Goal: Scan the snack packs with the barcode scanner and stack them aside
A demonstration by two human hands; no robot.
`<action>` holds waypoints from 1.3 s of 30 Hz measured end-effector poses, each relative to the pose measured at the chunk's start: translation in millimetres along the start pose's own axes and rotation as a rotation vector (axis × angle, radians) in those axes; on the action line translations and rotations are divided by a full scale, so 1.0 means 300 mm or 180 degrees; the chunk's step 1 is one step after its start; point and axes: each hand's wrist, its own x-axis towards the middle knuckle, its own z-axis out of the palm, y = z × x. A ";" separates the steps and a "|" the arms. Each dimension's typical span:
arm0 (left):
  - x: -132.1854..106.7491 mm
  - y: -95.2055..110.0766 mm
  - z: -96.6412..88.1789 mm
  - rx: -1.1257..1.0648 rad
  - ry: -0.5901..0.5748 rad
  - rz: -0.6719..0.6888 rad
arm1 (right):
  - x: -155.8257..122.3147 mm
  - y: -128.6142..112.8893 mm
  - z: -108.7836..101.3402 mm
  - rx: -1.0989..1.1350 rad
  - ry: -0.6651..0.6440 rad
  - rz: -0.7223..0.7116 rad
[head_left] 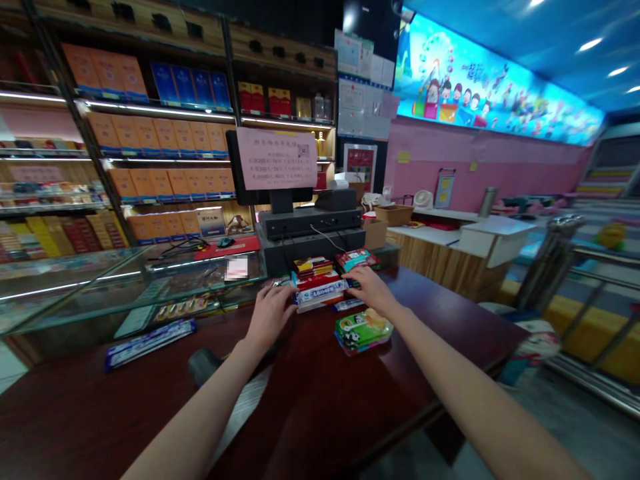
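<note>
Our left grip (270, 319) lies spread against the left side of a pile of snack packets (320, 287) on the dark red worktop (310, 420), our right grip (370, 290) spread on its far-right edge, pinching nothing, apparently to steady the pile.

Left hand (270, 317) and right hand (369, 289) are separated by stacked snack packets (318, 283); black till base (310, 253) obstructs forward travel; green packet (363, 332) sits just before the right wrist; dark wooden counter top (450, 320) gives passage rightward; glass display case (135, 283) bounds the left.
</note>
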 end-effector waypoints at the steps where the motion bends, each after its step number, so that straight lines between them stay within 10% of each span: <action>1: 0.009 0.010 0.012 -0.0015 -0.0012 0.0021 | -0.007 0.013 -0.006 -0.0017 -0.0025 0.0034; 16: 0.115 0.176 0.195 -0.0127 -0.0443 -0.0047 | -0.125 0.245 -0.040 -0.0198 -0.0331 0.0567; 27: 0.136 0.194 0.354 -0.0242 -0.0787 -0.0015 | -0.209 0.351 -0.015 -0.0115 -0.0548 0.0936; 39: 0.129 0.179 0.394 -0.0362 -0.0893 -0.0007 | -0.242 0.414 0.029 0.0120 -0.0721 0.1133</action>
